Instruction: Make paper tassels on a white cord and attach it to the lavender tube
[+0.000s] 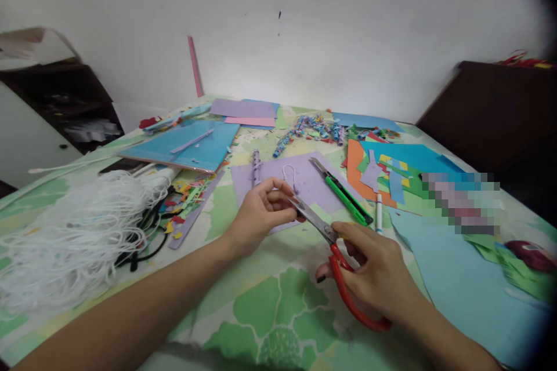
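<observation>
So the scissors (342,278) have bright red handles, the box cutter (348,198) is green and black, the cord pile (73,237) is white, and the worktop cloth (278,301) has green flowers on whitish-cream. Purple paper (304,179) too.

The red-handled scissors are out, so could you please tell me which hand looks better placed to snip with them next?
Right, I would say: the right hand already holds the red-handled scissors, blades pointing toward the left hand, whose curled fingers are at the blade tips.
</observation>
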